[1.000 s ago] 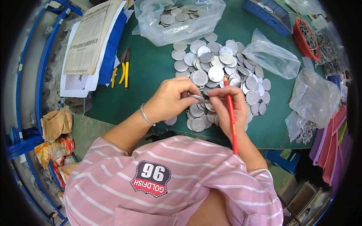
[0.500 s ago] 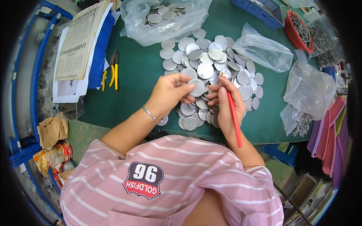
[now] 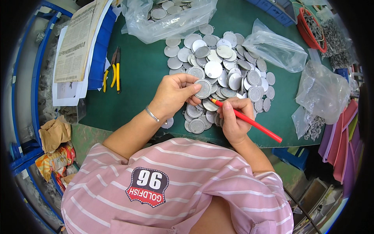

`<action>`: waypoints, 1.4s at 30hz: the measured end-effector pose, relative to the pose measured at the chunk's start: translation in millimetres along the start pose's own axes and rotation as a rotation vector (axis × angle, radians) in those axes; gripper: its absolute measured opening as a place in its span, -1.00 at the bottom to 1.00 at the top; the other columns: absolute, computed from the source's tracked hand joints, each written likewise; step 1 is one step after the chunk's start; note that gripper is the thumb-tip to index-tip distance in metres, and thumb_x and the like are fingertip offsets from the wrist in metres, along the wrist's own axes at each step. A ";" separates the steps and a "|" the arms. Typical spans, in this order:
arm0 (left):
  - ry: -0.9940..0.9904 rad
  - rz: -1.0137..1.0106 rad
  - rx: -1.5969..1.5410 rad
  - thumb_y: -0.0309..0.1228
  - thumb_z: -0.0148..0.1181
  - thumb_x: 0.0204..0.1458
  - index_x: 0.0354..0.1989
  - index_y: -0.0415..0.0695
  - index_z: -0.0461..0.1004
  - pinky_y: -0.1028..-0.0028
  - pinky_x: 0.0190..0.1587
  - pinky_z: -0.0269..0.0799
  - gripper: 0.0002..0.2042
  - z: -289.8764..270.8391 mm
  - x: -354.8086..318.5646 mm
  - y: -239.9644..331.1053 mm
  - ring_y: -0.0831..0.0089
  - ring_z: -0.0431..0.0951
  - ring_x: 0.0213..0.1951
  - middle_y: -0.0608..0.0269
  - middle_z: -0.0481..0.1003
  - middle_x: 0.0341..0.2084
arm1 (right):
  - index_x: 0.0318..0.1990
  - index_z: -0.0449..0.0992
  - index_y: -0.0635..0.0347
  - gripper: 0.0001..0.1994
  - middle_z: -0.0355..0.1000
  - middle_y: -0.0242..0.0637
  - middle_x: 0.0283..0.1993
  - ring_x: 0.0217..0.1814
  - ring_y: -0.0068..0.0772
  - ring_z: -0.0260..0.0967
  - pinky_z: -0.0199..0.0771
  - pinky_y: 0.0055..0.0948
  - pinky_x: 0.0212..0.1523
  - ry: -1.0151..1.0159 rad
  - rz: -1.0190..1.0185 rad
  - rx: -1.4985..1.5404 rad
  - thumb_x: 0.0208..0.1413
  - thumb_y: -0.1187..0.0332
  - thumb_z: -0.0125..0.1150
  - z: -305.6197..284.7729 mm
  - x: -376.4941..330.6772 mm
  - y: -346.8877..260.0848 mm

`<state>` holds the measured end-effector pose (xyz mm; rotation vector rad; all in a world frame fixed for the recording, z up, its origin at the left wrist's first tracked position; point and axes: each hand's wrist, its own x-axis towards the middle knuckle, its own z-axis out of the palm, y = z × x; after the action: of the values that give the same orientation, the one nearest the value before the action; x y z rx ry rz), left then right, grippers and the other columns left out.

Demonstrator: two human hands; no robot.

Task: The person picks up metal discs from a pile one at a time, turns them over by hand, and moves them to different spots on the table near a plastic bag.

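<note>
My left hand [image 3: 171, 93] pinches a round grey metal disc [image 3: 203, 89] between thumb and fingers, its textured, rimmed face turned up. In my right hand [image 3: 236, 120] is a red pencil [image 3: 257, 125], its yellowish tip close to the disc's lower right edge. Whether the tip touches the disc I cannot tell. Under and beyond both hands spreads a loose pile of similar metal discs [image 3: 213, 69], some showing plain faces and others patterned ones. Several have small loops at the rim.
Yellow-handled pliers [image 3: 113, 78] lie at left beside a blue bin [image 3: 102, 50] and newspaper [image 3: 74, 46]. A plastic bag of discs [image 3: 148, 29] stands at the back. Other clear bags [image 3: 274, 46], a red basket [image 3: 309, 37] and a blue tray [image 3: 278, 9] sit to the right.
The red pencil has swung from nearly upright, tip away from me, to a slant with its tip by the disc. My right hand has closed around it; the left hand keeps its hold.
</note>
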<state>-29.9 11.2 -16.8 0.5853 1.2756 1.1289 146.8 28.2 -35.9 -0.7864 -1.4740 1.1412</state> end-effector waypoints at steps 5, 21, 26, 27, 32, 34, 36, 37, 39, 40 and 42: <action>-0.006 0.004 0.021 -0.52 0.14 -0.05 -0.24 -0.36 0.38 0.61 -0.52 0.46 -0.79 0.8 -0.3 1.0 0.52 0.50 -0.57 0.17 0.47 -0.50 | -0.44 0.27 0.32 -0.89 0.39 -0.23 -0.58 -0.63 -0.58 0.29 0.27 -0.64 -0.62 -0.034 -0.016 -0.048 0.00 0.57 0.09 1.2 0.9 -0.4; -0.034 -0.001 0.032 -0.51 0.15 -0.05 -0.24 -0.36 0.39 0.61 -0.51 0.45 -0.78 -0.8 0.3 -1.1 0.54 0.49 -0.57 0.17 0.47 -0.49 | -0.43 0.26 0.31 -0.90 0.37 -0.23 -0.54 -0.59 -0.52 0.29 0.26 -0.61 -0.60 0.004 -0.028 -0.031 0.00 0.60 0.07 0.8 -0.6 4.7; -0.048 0.006 0.047 -0.53 0.13 -0.05 -0.21 -0.40 0.37 0.61 -0.50 0.46 -0.76 0.0 -0.8 0.5 0.52 0.50 -0.55 0.16 0.46 -0.50 | -0.41 0.26 0.31 -0.90 0.37 -0.22 -0.53 -0.58 -0.52 0.29 0.27 -0.60 -0.58 -0.034 -0.050 -0.051 0.00 0.59 0.07 1.0 0.7 3.6; -0.053 0.008 0.046 -0.54 0.13 -0.04 -0.20 -0.42 0.36 0.62 -0.50 0.46 -0.75 0.3 -1.2 0.9 0.51 0.51 -0.54 0.16 0.45 -0.51 | -0.41 0.26 0.31 -0.90 0.37 -0.22 -0.53 -0.58 -0.52 0.29 0.27 -0.60 -0.58 -0.042 -0.049 -0.046 0.00 0.59 0.07 1.0 0.5 3.9; -0.070 0.015 0.045 -0.55 0.14 -0.06 -0.23 -0.38 0.40 0.62 -0.49 0.45 -0.78 -1.1 -0.4 -0.5 0.52 0.50 -0.55 0.17 0.47 -0.48 | -0.41 0.24 0.30 -0.90 0.35 -0.20 -0.53 -0.60 -0.55 0.22 0.22 -0.61 -0.59 -0.011 -0.060 -0.110 0.02 0.58 0.05 -0.7 0.2 7.3; -0.079 0.016 0.041 -0.55 0.15 -0.07 -0.24 -0.36 0.41 0.61 -0.49 0.45 -0.79 -1.2 -0.2 -0.4 0.53 0.50 -0.55 0.17 0.48 -0.47 | -0.40 0.22 0.30 -0.90 0.33 -0.20 -0.53 -0.60 -0.57 0.20 0.20 -0.61 -0.59 0.005 -0.049 -0.101 0.03 0.57 0.04 -1.3 0.3 7.9; -0.084 0.014 0.039 -0.56 0.15 -0.07 -0.24 -0.36 0.42 0.62 -0.48 0.45 -0.79 -1.0 -0.7 0.4 0.52 0.50 -0.54 0.16 0.48 -0.47 | -0.39 0.20 0.29 -0.89 0.33 -0.20 -0.53 -0.60 -0.58 0.18 0.20 -0.62 -0.58 0.016 -0.037 -0.039 0.04 0.57 0.02 -0.1 0.9 6.2; -0.084 0.015 0.042 -0.56 0.14 -0.07 -0.24 -0.36 0.42 0.61 -0.48 0.45 -0.80 -0.9 -0.9 0.5 0.52 0.50 -0.54 0.17 0.48 -0.47 | -0.38 0.20 0.29 -0.89 0.33 -0.20 -0.53 -0.60 -0.59 0.18 0.21 -0.63 -0.57 0.026 -0.025 -0.001 0.05 0.56 0.02 0.6 1.0 5.3; -0.081 0.018 0.049 -0.56 0.14 -0.07 -0.24 -0.36 0.42 0.61 -0.47 0.45 -0.80 -0.8 -1.4 0.7 0.52 0.50 -0.53 0.17 0.48 -0.47 | -0.36 0.19 0.29 -0.89 0.33 -0.20 -0.52 -0.59 -0.60 0.18 0.22 -0.63 -0.56 0.047 0.001 0.077 0.06 0.55 0.01 1.7 1.3 3.1; -0.082 0.020 0.053 -0.56 0.14 -0.07 -0.24 -0.36 0.42 0.61 -0.47 0.45 -0.80 -0.6 -1.5 0.5 0.52 0.50 -0.53 0.17 0.48 -0.47 | -0.35 0.19 0.29 -0.89 0.33 -0.20 -0.51 -0.58 -0.60 0.19 0.22 -0.64 -0.55 0.047 0.017 0.087 0.07 0.55 0.01 1.5 1.2 1.8; -0.084 0.024 0.063 -0.57 0.14 -0.07 -0.25 -0.35 0.42 0.61 -0.46 0.45 -0.81 -0.3 -1.5 -0.5 0.52 0.50 -0.53 0.17 0.48 -0.48 | -0.35 0.19 0.29 -0.89 0.34 -0.19 -0.50 -0.57 -0.61 0.20 0.24 -0.64 -0.54 0.048 0.049 0.106 0.07 0.54 0.00 1.2 1.1 0.0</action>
<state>-29.9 9.6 -16.7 0.6895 1.2374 1.0758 145.5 28.9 -35.5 -0.7749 -1.3500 1.2190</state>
